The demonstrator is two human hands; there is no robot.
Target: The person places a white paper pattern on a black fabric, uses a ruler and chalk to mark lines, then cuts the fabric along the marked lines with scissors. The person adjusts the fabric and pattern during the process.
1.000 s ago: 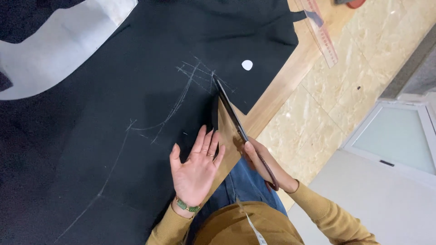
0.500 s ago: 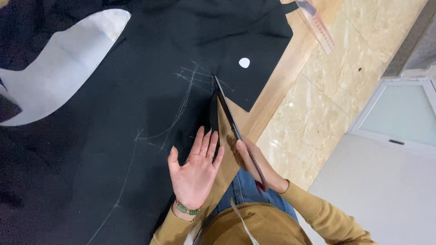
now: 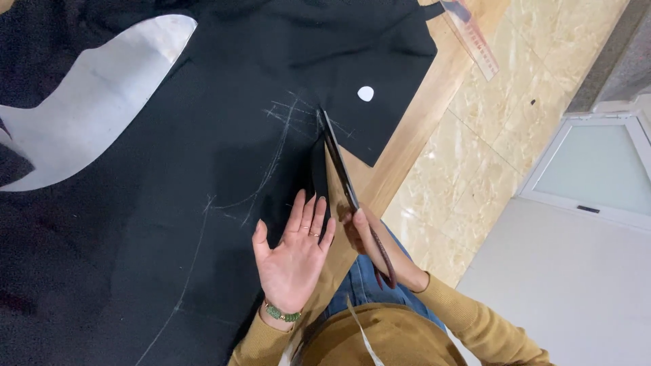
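Seen from the head camera, a person's left hand [image 3: 296,254] lies flat, fingers spread, on black fabric [image 3: 203,169] marked with chalk lines [image 3: 271,163], near the desk's [image 3: 413,135] right edge. The right hand [image 3: 363,234] is closed around long scissors [image 3: 342,173] (blades lying along a cut in the cloth). A white chalk piece [image 3: 365,93] rests on the fabric, a clear ruler [image 3: 471,37] at the desk's far right corner.
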